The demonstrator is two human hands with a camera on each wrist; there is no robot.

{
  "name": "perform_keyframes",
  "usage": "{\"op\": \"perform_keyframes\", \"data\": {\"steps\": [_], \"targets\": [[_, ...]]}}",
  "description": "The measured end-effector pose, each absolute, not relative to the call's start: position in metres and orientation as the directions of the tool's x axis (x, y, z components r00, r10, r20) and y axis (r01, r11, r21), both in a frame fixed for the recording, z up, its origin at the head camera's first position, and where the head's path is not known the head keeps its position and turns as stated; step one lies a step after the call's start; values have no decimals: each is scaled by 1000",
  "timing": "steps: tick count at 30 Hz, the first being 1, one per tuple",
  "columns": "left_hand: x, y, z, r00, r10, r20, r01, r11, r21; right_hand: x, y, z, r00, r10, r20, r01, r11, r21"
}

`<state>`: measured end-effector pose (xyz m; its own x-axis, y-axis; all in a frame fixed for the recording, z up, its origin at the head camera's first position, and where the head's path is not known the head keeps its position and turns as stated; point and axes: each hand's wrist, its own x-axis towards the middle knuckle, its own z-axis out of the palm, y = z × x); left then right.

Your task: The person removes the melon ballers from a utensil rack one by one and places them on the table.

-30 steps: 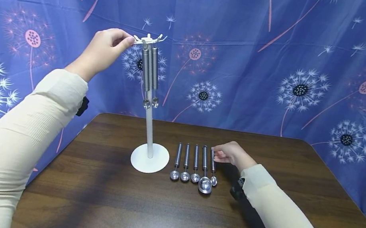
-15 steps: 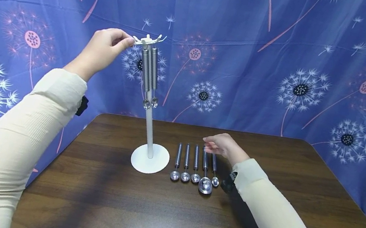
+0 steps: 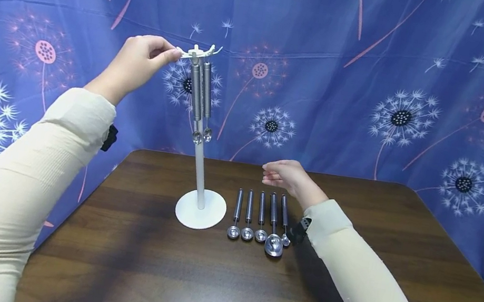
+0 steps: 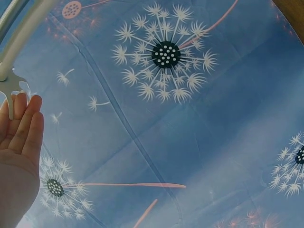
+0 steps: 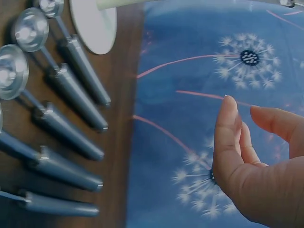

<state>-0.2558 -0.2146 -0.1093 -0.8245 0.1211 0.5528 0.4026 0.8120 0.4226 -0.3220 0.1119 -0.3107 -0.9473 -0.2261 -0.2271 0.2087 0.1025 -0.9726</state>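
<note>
My left hand (image 3: 133,66) pinches a hook at the top of a white utensil stand (image 3: 199,168). In the left wrist view the fingers (image 4: 29,128) lie against the stand's hooked top (image 4: 12,85). Steel spoons with tubular handles (image 3: 195,90) hang from the hooks, bowls down. On the table, several more steel spoons (image 3: 249,208) lie side by side right of the stand's base, handles pointing away. One, with a larger oval bowl (image 3: 273,245), is second from the right. Above their handle ends my right hand (image 3: 290,179) is raised, thumb and fingers apart, holding nothing.
The brown wooden table (image 3: 210,284) carries the stand's round white base (image 3: 184,211). Behind the table hangs a blue cloth (image 3: 321,105) printed with dandelions.
My right hand has let go of the rightmost spoon's handle and risen up and to the left. That spoon's bowl has shifted slightly right. The left hand keeps its pinch on the stand.
</note>
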Motion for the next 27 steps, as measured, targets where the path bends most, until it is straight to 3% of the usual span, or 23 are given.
{"op": "perform_keyframes", "data": {"steps": [14,27], "targets": [[-255,-212,-108,-833,120,540,392,817,423,-312,85,-265,-956,-281,-82,67,62,-996],[-257,-213,-107,-824,124,554,396,824,406,-305,43,-234,-954,-289,79,-50,-106,-993]]}}
